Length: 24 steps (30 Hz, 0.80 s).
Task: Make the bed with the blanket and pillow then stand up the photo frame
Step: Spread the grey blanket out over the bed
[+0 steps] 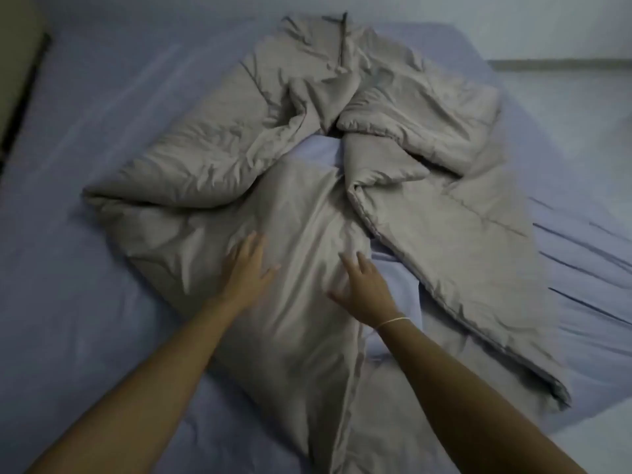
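Note:
A grey-beige blanket point(307, 172) lies crumpled and twisted across the middle of the bed, whose lavender sheet point(85, 148) shows all around it. My left hand point(248, 268) hovers over or rests on the blanket's near fold, fingers spread. My right hand point(364, 285) reaches out beside it with straight spread fingers at the fold's right edge; a thin white band circles its wrist. Neither hand grips anything. No pillow and no photo frame are in view.
A dark strip and a pale surface point(17, 63) border the bed at the far left. The bed's right edge meets a pale floor point(581, 107) with a skirting line at the upper right.

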### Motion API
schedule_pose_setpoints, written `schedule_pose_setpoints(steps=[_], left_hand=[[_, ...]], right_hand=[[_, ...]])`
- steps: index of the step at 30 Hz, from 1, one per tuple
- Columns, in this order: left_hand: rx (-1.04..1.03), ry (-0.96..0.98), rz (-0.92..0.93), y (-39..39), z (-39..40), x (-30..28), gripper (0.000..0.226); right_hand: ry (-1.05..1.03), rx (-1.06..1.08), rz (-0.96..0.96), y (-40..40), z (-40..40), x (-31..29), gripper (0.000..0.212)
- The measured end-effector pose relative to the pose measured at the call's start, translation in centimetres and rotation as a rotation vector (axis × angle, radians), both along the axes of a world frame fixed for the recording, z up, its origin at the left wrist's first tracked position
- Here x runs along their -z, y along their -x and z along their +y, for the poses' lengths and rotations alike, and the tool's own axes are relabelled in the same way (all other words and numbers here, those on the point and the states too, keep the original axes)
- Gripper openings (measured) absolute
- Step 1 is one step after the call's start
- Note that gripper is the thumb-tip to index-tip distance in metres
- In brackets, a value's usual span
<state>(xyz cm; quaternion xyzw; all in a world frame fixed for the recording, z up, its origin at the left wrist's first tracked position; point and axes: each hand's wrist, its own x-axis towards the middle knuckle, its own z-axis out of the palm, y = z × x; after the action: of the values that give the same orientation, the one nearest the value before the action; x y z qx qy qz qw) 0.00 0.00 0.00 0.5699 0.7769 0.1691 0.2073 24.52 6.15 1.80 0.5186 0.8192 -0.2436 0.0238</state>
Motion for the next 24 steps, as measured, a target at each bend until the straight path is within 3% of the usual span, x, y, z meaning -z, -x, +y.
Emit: schedule_pose_setpoints(steps=[3, 7, 9, 12, 16, 24], left_hand=[[-0.054, -0.015, 0.003, 0.4, 3.4, 3.0, 0.084], [-0.197, 0.107, -0.033, -0.2, 5.2, 7.3, 0.104], [-0.235, 0.066, -0.163, -0.9, 5.1, 9.3, 0.096], [-0.312, -0.076, -0.306, -2.5, 4.6, 10.2, 0.065], [-0.323, -0.194, -0.119, -3.2, 2.1, 8.2, 0.046], [-0.217, -0.464, 0.038, 2.2, -13.8, 5.4, 0.066]], right_hand=[[-0.073, 0.009, 0.032, 1.8, 2.9, 3.0, 0.094], [-0.190, 0.018, 0.000, 2.6, 3.2, 8.7, 0.097], [-0.293, -0.002, -0.012, 2.7, 3.2, 11.4, 0.091], [-0.402, -0.056, 0.079, 3.4, 3.4, 13.1, 0.075], [-0.502, -0.118, 0.321, 4.2, 1.9, 12.0, 0.044], [-0.424, -0.252, 0.493, 9.6, -11.8, 8.4, 0.052]])
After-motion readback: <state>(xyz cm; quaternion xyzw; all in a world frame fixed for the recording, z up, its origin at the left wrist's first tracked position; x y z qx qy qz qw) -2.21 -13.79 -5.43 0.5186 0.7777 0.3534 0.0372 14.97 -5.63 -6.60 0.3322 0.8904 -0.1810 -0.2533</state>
